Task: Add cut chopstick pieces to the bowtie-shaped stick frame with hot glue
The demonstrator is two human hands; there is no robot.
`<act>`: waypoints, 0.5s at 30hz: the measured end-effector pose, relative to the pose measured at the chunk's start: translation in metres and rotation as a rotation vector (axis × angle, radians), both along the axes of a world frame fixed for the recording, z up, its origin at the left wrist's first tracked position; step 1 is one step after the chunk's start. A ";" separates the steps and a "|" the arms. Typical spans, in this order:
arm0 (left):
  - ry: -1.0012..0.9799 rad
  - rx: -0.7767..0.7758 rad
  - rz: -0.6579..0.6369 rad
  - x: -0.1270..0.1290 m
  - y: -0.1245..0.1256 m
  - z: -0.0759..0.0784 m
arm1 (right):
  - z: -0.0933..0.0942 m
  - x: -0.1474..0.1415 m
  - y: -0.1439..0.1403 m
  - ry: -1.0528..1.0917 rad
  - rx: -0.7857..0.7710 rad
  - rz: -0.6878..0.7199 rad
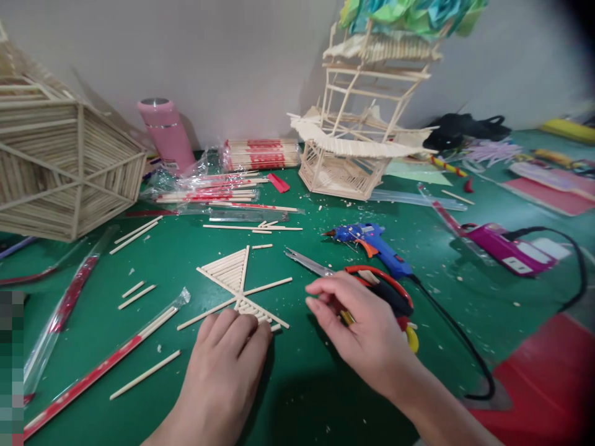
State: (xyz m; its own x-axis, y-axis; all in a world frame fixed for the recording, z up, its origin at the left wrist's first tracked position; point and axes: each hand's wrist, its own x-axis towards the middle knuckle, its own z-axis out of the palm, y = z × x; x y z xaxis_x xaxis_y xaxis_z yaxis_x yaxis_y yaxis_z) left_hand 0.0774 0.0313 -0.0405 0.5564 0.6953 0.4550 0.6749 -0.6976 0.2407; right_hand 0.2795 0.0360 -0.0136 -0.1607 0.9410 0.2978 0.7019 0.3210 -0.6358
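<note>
1. Head view: the left hand (223, 365) lies flat, palm down, on the green desk (302, 384), its fingertips pressing the near edge of a fan-shaped stick panel (235, 279); its grip is open and flat, holding nothing.
2. The right hand (362, 328) hovers just right of the panel, above the red-and-black handles of a pair of cutters (372, 288) whose blades point left toward the panel. Its fingers are loosely curled and parted, closed on nothing that I can see.
3. The panel sits mid-desk, straight ahead of both hands, with two long sticks running out from it to left and right.
4. Open green surface lies nearest the viewer, between and below the two forearms. To the left, loose sticks and wrapped chopsticks (102, 365) crowd the space.
5. A blue glue gun (372, 241) rests just beyond the cutters; its black cord loops round the right side.
6. At the back edge, against the wall, stand a pink flask (167, 133), a stick pagoda model (357, 124) and a large hexagonal stick frame (60, 167) at far left.
7. A bundle of chopstick packs (260, 153) bears red printing, too small to read.
</note>
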 end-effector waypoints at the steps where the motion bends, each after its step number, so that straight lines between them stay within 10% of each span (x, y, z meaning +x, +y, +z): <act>1: -0.017 0.009 0.027 0.001 -0.001 0.003 | 0.001 0.008 -0.001 -0.039 0.014 -0.060; 5: -0.111 0.001 0.067 0.001 -0.006 0.011 | 0.001 0.046 -0.007 -0.220 0.020 -0.259; 15: -0.205 -0.064 0.009 -0.006 -0.009 0.008 | 0.014 0.061 -0.013 -0.553 -0.092 -0.236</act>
State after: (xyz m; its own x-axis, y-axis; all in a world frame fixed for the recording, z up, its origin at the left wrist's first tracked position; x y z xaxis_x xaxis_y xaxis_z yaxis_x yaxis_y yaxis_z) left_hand 0.0714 0.0222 -0.0321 0.4507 0.7310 0.5123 0.6133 -0.6706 0.4174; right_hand 0.3405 0.0227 0.0007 -0.0523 0.9879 0.1458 0.9816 0.0776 -0.1742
